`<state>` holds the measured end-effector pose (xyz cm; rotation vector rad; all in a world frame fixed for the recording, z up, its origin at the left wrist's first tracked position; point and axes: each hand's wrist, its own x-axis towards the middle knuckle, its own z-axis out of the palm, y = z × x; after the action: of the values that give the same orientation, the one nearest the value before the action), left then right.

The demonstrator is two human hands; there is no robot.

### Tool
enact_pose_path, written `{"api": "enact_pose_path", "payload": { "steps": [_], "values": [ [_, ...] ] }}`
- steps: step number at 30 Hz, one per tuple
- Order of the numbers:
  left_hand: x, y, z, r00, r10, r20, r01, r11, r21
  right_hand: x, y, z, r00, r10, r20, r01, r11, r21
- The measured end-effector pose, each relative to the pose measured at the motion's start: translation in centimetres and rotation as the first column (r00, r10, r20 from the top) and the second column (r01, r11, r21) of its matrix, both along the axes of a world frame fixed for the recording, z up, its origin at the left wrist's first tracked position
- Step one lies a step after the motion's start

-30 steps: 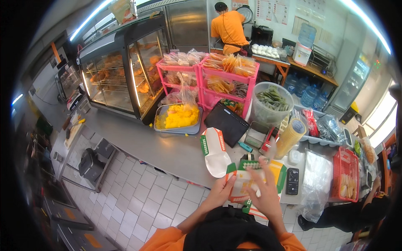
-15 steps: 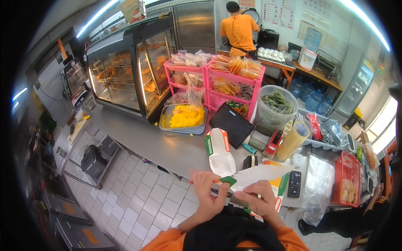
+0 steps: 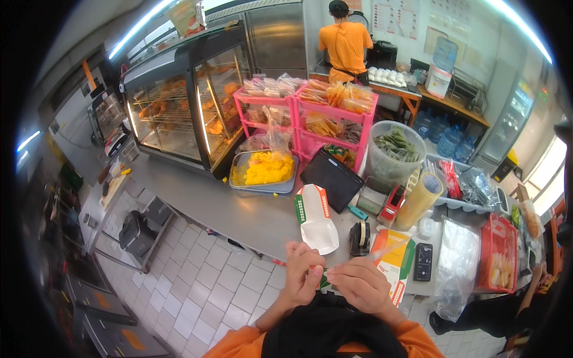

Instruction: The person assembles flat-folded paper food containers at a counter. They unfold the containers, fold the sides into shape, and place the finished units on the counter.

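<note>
Left hand [image 3: 301, 275] and right hand [image 3: 358, 285], both pinched shut on a clear tape strip [image 3: 382, 252] over the table's near edge [image 3: 250, 241], should keep it taut, clear of the paper bag [image 3: 316, 218].

A: What kind of place is this?

B: Pretty sure a takeaway food shop. Lit warming cabinet [image 3: 179, 113] full of fried stuff, steel counter [image 3: 239, 209], pink baskets [image 3: 310, 113] of bagged snacks, and a worker in orange [image 3: 346, 45] at the back.
</note>
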<state>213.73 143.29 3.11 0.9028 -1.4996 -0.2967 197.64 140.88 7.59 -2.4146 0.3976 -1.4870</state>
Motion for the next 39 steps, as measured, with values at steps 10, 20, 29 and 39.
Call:
{"api": "enact_pose_path", "payload": {
  "steps": [10, 20, 29, 39],
  "values": [
    [0.8, -1.2, -0.6, 0.992, -0.087, 0.089, 0.092, 0.994, -0.053, -0.3, 0.7, -0.3, 0.997, 0.019, -0.080, 0.024, 0.860, 0.510],
    [-4.1, -3.2, -1.4, 0.940, 0.205, -0.272, -0.217, 0.976, -0.014, 1.1, -0.6, -4.5, 0.927, -0.004, 0.376, -0.260, 0.716, 0.648],
    [-3.6, -4.6, -5.3, 0.794, 0.174, -0.583, -0.136, 0.985, 0.108, -0.3, -1.0, -3.0, 0.638, -0.757, 0.137, 0.735, 0.653, 0.183],
    [-2.7, -5.9, -2.1, 0.948, -0.083, -0.308, 0.202, 0.902, 0.381, -4.3, -3.3, -4.6, 0.944, -0.330, 0.020, 0.328, 0.942, 0.069]
  ]
}}
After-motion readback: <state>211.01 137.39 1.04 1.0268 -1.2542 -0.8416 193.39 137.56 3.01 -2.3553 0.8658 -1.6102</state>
